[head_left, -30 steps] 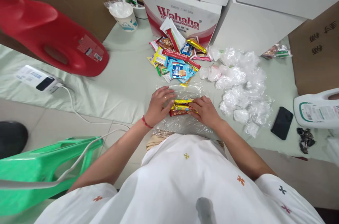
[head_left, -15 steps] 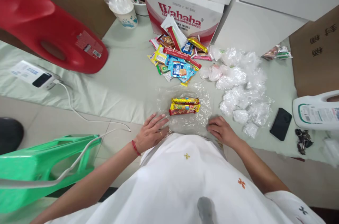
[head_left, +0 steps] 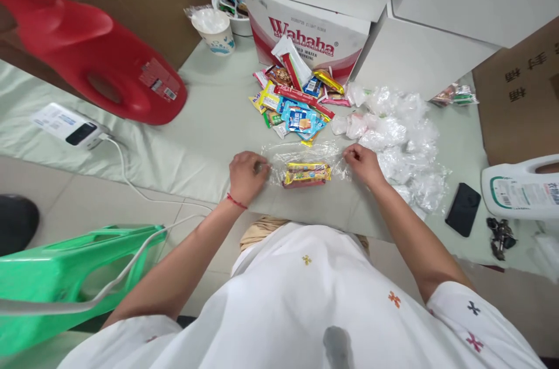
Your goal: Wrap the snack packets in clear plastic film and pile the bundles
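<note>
A few small wrapped snack bars (head_left: pixel 308 174), yellow and dark red, lie side by side on the cloth-covered table under a sheet of clear plastic film (head_left: pixel 301 151). At the film's left side, my left hand (head_left: pixel 248 178) has its fingers curled in and pinches the edge. My right hand (head_left: pixel 363 165) grips the opposite edge between thumb and fingers. Wrinkled film spans between both hands and covers the bars. Just beyond it is a heap of mixed snack packets (head_left: pixel 299 104). Several clear plastic bundles (head_left: pixel 406 136) lie beside my right hand.
A Wahaha carton (head_left: pixel 308 37) and white boxes (head_left: pixel 428 43) stand behind. To the left are a red jug (head_left: pixel 117 66), a paper cup (head_left: pixel 213 34), a power bank (head_left: pixel 65 124) and a green stool (head_left: pixel 82 276). A phone (head_left: pixel 463 209), keys (head_left: pixel 500 236) and a white bottle (head_left: pixel 519 188) lie right.
Both hands have moved forward from the table's near edge. The film's near part has been lifted and folded over the bars. My left fingers, spread before, are now curled in.
</note>
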Action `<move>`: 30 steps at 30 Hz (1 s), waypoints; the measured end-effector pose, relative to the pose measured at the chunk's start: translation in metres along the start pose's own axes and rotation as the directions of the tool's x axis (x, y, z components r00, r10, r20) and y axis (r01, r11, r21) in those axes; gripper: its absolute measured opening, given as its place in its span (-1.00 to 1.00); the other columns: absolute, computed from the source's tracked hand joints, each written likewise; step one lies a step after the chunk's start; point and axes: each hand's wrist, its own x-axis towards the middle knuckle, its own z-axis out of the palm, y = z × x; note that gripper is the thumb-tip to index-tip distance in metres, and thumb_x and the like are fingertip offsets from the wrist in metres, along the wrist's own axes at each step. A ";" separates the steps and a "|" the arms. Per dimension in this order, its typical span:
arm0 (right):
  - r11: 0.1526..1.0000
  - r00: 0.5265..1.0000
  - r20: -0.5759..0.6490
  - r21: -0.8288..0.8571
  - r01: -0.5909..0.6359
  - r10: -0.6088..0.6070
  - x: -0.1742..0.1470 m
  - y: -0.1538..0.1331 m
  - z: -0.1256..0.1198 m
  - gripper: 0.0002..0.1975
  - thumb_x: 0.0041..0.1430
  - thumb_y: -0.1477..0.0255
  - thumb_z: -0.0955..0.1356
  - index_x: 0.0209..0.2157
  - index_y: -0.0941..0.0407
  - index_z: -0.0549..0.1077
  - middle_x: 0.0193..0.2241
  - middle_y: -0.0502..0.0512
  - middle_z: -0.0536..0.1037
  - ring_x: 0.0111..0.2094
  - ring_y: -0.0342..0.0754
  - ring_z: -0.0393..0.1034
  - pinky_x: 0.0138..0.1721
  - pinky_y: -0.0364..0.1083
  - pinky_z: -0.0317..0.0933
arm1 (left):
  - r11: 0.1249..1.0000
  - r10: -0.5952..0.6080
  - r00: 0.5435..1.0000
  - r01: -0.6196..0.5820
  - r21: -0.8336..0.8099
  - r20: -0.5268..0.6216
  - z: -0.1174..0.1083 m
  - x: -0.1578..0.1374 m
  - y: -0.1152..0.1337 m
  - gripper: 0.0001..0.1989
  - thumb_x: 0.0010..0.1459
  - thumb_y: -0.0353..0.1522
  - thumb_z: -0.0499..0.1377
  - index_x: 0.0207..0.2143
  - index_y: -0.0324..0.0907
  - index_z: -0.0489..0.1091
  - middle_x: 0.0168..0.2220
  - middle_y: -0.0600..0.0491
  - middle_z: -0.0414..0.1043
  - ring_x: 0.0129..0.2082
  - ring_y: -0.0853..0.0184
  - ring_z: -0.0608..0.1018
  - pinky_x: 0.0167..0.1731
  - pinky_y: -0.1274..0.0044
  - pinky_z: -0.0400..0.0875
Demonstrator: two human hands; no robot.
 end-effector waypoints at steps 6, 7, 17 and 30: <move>0.873 0.985 0.124 -0.485 -0.048 0.123 0.012 -0.016 0.006 -0.79 0.26 0.42 0.32 -0.13 0.08 0.56 -0.26 0.13 0.65 -0.26 0.02 0.46 -0.36 -0.12 0.03 | 0.997 0.010 0.929 0.022 0.081 -0.369 -0.034 0.003 0.014 -0.76 0.26 -0.26 0.18 -0.05 -0.10 0.42 0.09 -0.18 0.36 0.21 -0.03 0.36 0.23 0.01 0.22; 0.862 0.983 0.139 -0.505 -0.031 0.116 0.012 -0.018 0.006 -0.78 0.26 0.42 0.32 -0.11 0.07 0.56 -0.24 0.13 0.65 -0.25 0.03 0.47 -0.36 -0.12 0.03 | 0.995 0.065 0.909 -0.027 0.099 -0.411 -0.041 -0.004 0.023 -0.77 0.30 -0.28 0.14 -0.02 -0.08 0.42 0.12 -0.16 0.36 0.26 -0.03 0.33 0.25 -0.01 0.18; 0.777 0.989 0.119 -0.630 0.009 0.085 0.024 -0.027 0.003 -0.76 0.27 0.45 0.29 -0.11 0.09 0.57 -0.20 0.21 0.63 -0.22 0.09 0.48 -0.36 -0.09 0.11 | 0.878 0.469 0.847 -0.478 -0.028 0.251 0.012 -0.028 0.088 -0.63 0.42 -0.34 0.02 0.19 -0.05 0.44 0.21 -0.04 0.50 0.27 0.12 0.44 0.21 0.16 0.22; 0.848 0.973 0.232 -0.516 0.122 0.001 0.072 -0.074 0.033 -0.64 0.26 0.36 0.39 0.07 0.13 0.50 -0.19 0.18 0.65 -0.16 0.10 0.52 -0.23 -0.09 0.23 | 0.872 0.481 0.832 -0.487 -0.050 0.277 0.024 -0.012 0.073 -0.69 0.42 -0.38 0.03 0.06 -0.06 0.52 0.18 0.03 0.54 0.22 0.18 0.48 0.20 0.19 0.21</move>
